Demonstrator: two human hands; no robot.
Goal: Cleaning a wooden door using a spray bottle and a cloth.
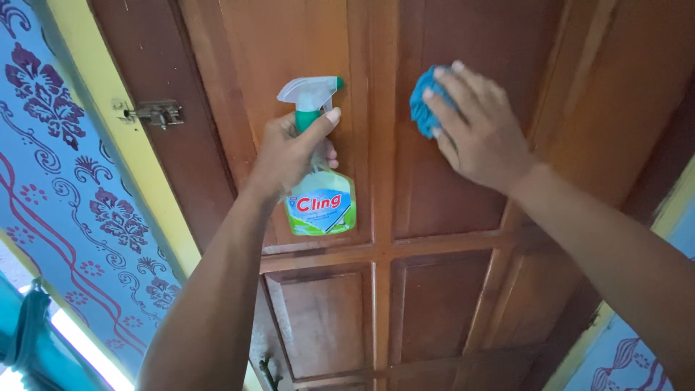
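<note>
My left hand (289,153) grips the neck of a spray bottle (320,199) with a white and green trigger head and a green label, its nozzle pointing at a brown wooden panelled door (441,289). My right hand (479,130) presses a blue cloth (421,105) flat against the door's upper right panel. The cloth is mostly hidden under my fingers. Both arms reach up toward the door.
A metal bolt latch (156,113) sits on the door's left edge beside a yellow frame (137,152). A blue wall with purple floral patterns (65,181) lies to the left. A metal handle (266,371) shows near the bottom edge.
</note>
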